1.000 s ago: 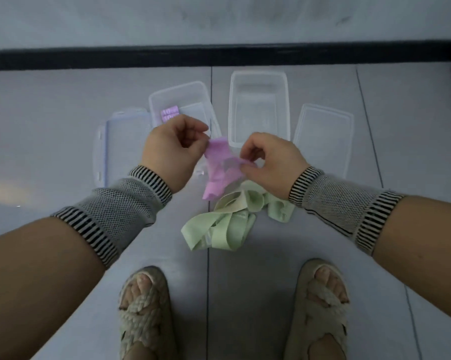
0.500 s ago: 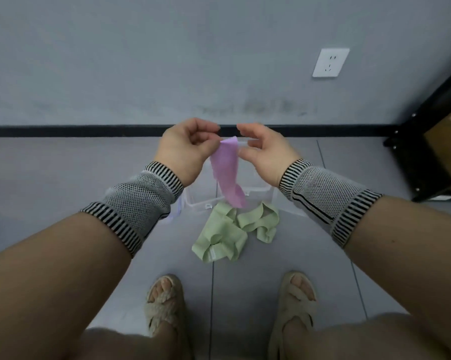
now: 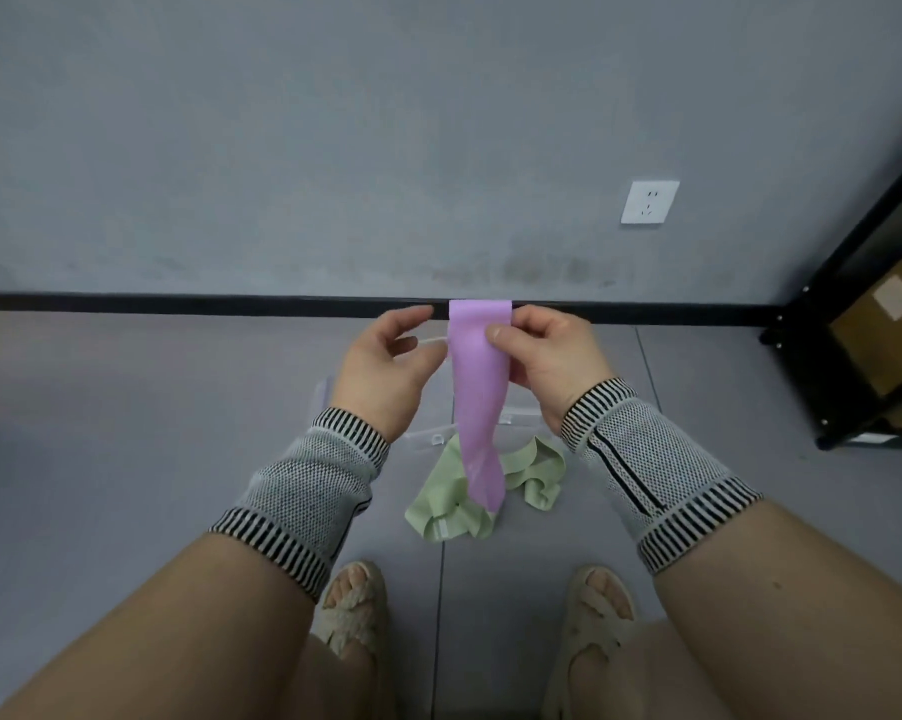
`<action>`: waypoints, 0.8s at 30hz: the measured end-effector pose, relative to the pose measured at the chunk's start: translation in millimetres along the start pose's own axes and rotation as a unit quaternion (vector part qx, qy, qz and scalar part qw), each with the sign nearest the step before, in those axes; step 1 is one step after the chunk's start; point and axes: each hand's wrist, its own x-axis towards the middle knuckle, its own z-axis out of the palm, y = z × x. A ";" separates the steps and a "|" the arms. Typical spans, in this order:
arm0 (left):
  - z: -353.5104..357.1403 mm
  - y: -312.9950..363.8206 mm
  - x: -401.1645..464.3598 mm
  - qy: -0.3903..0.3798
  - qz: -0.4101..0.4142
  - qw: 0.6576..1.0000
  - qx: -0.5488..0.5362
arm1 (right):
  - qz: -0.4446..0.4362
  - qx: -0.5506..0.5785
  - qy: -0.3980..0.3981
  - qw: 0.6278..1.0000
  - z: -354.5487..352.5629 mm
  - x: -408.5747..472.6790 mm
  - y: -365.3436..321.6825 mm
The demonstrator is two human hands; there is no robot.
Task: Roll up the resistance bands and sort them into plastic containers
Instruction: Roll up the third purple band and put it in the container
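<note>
Two hands met at chest height: the right hand (image 3: 547,350) pinched the top edge of a purple resistance band (image 3: 477,387) hanging lengthwise toward green bands (image 3: 454,511) on the floor, while the loosely open left hand (image 3: 386,366) hovered just beside it.

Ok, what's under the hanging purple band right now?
The purple band hangs from the right hand. Beneath its lower end lie the green bands on the floor, partly covered. Behind it, clear container edges show; what they hold is hidden.
</note>
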 end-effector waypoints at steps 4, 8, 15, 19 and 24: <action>3.5 -7.8 0.8 -0.020 -0.011 1.000 0.004 | 0.019 0.042 -0.023 0.999 2.9 0.2 5.2; 13.2 -10.5 11.4 0.000 0.009 1.000 -0.014 | 0.035 0.051 -0.005 0.998 3.4 11.2 12.1; 19.6 -25.7 28.3 -0.089 -0.016 0.995 0.033 | 0.056 0.101 0.020 0.993 3.7 29.1 18.3; 20.4 -29.7 32.2 -0.056 0.007 0.997 0.053 | 0.061 0.108 0.026 0.992 3.0 33.5 23.4; 19.3 -26.3 33.2 -0.046 0.040 0.997 0.052 | 0.071 0.102 0.053 0.991 -0.4 36.5 27.9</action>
